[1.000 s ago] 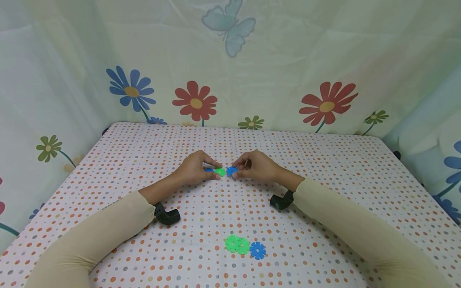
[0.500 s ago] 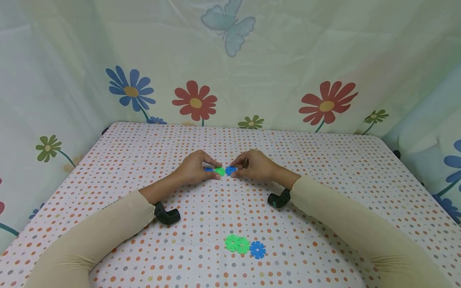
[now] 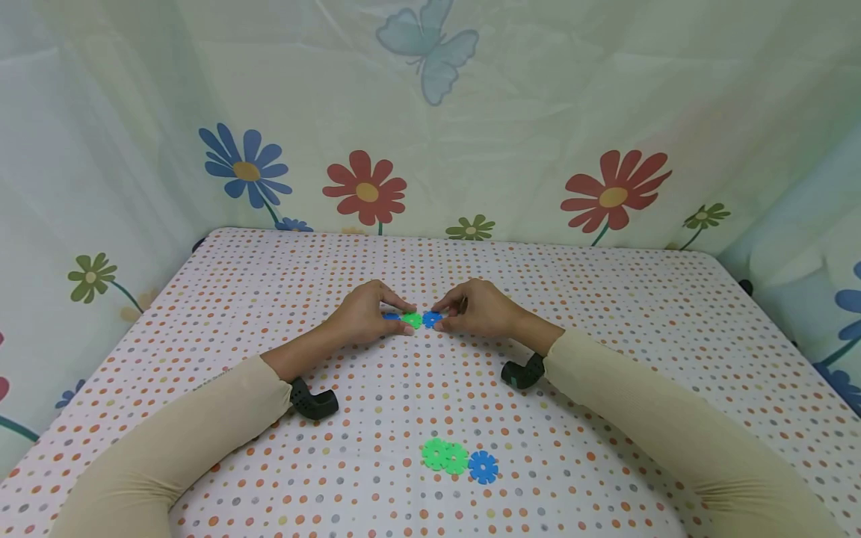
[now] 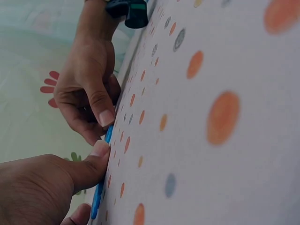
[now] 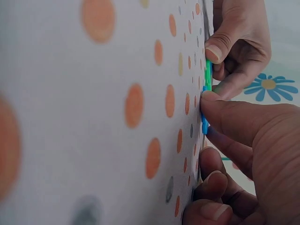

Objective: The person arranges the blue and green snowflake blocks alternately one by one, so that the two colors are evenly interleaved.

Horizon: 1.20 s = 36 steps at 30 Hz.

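While the left hand (image 3: pixel 359 314) grips the green disc (image 3: pixel 412 320) above the worktop (image 3: pixel 572 291) between its fingers, the right hand (image 3: pixel 486 312) pinches a blue disc (image 3: pixel 431 320) just right of it; rim contact unconfirmed.

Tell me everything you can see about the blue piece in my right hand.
The blue piece is a thin disc with a notched rim, flower-like in outline, and looks like plastic. Its center is too small to make out clearly. It lies roughly flat, at or close to the spotted tablecloth. Your right hand pinches it between thumb and finger. It is just to the right of the green piece; their rims come together, but I can't tell whether they interlock.
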Each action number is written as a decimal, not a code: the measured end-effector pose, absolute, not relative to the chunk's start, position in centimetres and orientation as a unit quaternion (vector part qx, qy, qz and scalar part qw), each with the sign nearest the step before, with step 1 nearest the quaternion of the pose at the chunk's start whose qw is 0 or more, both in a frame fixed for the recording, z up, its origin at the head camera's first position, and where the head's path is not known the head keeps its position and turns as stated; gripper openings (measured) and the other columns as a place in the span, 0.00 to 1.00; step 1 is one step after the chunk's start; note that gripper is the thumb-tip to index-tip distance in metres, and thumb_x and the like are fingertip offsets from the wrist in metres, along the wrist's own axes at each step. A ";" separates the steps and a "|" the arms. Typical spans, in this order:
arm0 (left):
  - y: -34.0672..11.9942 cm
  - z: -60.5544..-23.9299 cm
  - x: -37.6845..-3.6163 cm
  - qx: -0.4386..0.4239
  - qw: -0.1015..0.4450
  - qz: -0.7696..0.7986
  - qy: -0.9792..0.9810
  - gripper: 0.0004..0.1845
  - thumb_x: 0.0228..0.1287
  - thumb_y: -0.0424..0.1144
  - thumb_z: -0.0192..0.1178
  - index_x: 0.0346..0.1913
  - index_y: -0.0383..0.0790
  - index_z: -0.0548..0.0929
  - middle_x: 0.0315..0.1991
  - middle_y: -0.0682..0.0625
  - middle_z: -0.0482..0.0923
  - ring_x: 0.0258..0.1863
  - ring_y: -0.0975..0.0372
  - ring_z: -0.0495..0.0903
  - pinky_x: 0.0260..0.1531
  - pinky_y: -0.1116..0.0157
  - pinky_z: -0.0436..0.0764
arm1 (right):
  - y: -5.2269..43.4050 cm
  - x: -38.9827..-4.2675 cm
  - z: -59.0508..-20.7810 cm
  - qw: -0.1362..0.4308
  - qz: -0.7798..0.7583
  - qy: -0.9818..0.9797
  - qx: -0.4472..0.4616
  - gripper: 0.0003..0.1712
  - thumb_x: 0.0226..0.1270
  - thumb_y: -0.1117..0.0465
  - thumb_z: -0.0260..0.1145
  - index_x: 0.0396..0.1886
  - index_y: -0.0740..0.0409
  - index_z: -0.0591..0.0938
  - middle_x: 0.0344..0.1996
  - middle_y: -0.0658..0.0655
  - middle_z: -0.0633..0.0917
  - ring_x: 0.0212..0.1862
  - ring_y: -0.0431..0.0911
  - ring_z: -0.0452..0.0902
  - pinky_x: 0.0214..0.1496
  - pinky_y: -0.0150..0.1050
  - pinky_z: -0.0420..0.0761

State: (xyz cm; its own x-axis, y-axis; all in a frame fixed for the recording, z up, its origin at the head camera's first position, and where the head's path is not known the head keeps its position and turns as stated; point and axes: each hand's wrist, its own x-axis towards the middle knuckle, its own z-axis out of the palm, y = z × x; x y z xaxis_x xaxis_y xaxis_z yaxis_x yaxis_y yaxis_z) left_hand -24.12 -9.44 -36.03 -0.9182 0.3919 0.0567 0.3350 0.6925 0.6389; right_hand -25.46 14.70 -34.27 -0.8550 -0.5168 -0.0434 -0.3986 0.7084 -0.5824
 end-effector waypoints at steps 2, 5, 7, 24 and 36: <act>-9.4 -36.0 -24.2 0.202 0.037 0.334 0.920 0.17 0.52 0.49 0.75 0.47 0.56 0.90 0.50 0.54 0.82 0.56 0.59 0.75 0.58 0.55 0.75 | 14.7 -25.5 -34.3 0.100 -0.286 0.920 -0.250 0.17 0.58 0.51 0.75 0.47 0.51 0.89 0.32 0.49 0.84 0.32 0.41 0.75 0.35 0.35 0.75; -9.4 -36.0 -24.2 0.205 0.034 0.327 0.922 0.17 0.52 0.49 0.75 0.46 0.55 0.90 0.51 0.54 0.83 0.57 0.58 0.76 0.60 0.54 0.74 | 14.7 -25.4 -34.3 0.099 -0.284 0.921 -0.249 0.17 0.59 0.51 0.75 0.47 0.50 0.89 0.32 0.49 0.84 0.32 0.41 0.75 0.35 0.35 0.75; -9.4 -36.0 -24.2 0.205 0.034 0.323 0.923 0.17 0.52 0.50 0.75 0.47 0.55 0.90 0.52 0.53 0.83 0.58 0.57 0.76 0.60 0.53 0.74 | 14.8 -25.5 -34.3 0.099 -0.285 0.921 -0.247 0.17 0.59 0.51 0.75 0.47 0.50 0.88 0.32 0.49 0.84 0.32 0.41 0.74 0.34 0.35 0.75; -9.3 -35.7 -24.0 0.209 0.034 0.317 0.925 0.17 0.52 0.49 0.75 0.46 0.55 0.89 0.54 0.51 0.81 0.59 0.54 0.76 0.59 0.51 0.74 | 14.9 -25.6 -34.6 0.106 -0.301 0.917 -0.240 0.16 0.59 0.52 0.75 0.46 0.49 0.89 0.30 0.50 0.83 0.30 0.42 0.74 0.32 0.34 0.73; -9.2 -35.9 -24.1 0.204 0.036 0.320 0.925 0.16 0.53 0.49 0.75 0.46 0.55 0.89 0.54 0.52 0.81 0.59 0.55 0.75 0.59 0.51 0.74 | 14.8 -25.6 -34.5 0.105 -0.301 0.917 -0.242 0.16 0.59 0.52 0.75 0.47 0.50 0.89 0.30 0.50 0.83 0.29 0.42 0.73 0.31 0.34 0.72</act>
State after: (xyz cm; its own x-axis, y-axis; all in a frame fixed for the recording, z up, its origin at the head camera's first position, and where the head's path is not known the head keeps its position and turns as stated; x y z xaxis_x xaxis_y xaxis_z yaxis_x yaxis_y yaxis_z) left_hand -24.06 -9.24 -35.87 -0.9140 0.4006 0.0635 0.3542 0.7121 0.6062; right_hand -25.58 14.84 -34.50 -0.8613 -0.5060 -0.0468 -0.3796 0.7020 -0.6026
